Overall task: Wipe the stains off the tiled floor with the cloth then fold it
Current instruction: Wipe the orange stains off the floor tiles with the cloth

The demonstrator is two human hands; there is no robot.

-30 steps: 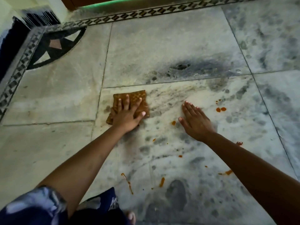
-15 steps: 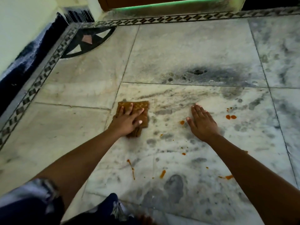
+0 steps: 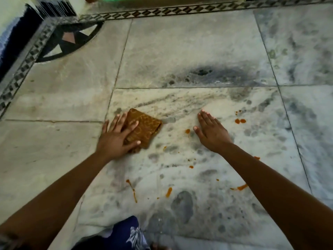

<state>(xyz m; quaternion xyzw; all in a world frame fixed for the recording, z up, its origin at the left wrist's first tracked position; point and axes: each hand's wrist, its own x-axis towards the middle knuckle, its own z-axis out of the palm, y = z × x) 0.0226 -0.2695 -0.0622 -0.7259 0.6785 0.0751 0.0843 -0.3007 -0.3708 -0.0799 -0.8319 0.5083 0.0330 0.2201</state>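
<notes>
The left hand (image 3: 115, 137) presses the folded brown cloth (image 3: 144, 129) flat on the marble tile (image 3: 207, 177), fingers spread; right hand (image 3: 211, 134) rests flat, fingers together; cloth looks soft, light, best pinched at corners

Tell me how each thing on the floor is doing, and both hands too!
cloth: folded into a small pad, lying flat on the tile.
left hand: fingers straight, pressing down on the cloth.
right hand: flat on the floor, holding nothing.
orange stains: scattered over the tile, not wiped yet.
tiled floor: pale marble with grey marks.
</notes>
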